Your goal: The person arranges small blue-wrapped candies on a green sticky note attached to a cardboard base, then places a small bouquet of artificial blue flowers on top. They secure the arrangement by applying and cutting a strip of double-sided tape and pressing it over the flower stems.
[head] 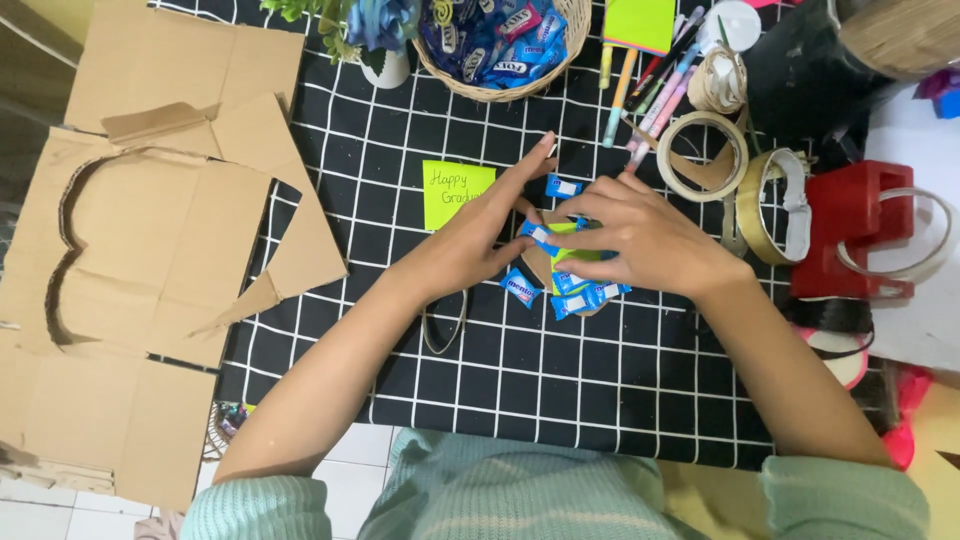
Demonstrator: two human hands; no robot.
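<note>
My left hand point(480, 235) and my right hand point(640, 235) meet over a small cardboard shape point(540, 265) lying on the black cloth with a white grid point(400, 200). Several small blue wrapped candies point(585, 295) are set on that cardboard around a yellow-green note. My left thumb and fingers pinch one blue candy point(540, 235) at the shape's upper left edge. My right hand lies over the shape's right side, fingers curled onto the candies. One loose blue candy point(563, 186) lies just beyond my fingertips, another point(520, 287) beside my left wrist.
A yellow-green handwritten sticky note point(455, 190) lies left of my hands. At the back stand a wicker basket point(495, 92) of blue candies, pens point(650, 90) and a small plant pot. Tape rolls point(700, 155) and a red dispenser point(860, 225) sit right. Cut cardboard sheets point(150, 250) lie left.
</note>
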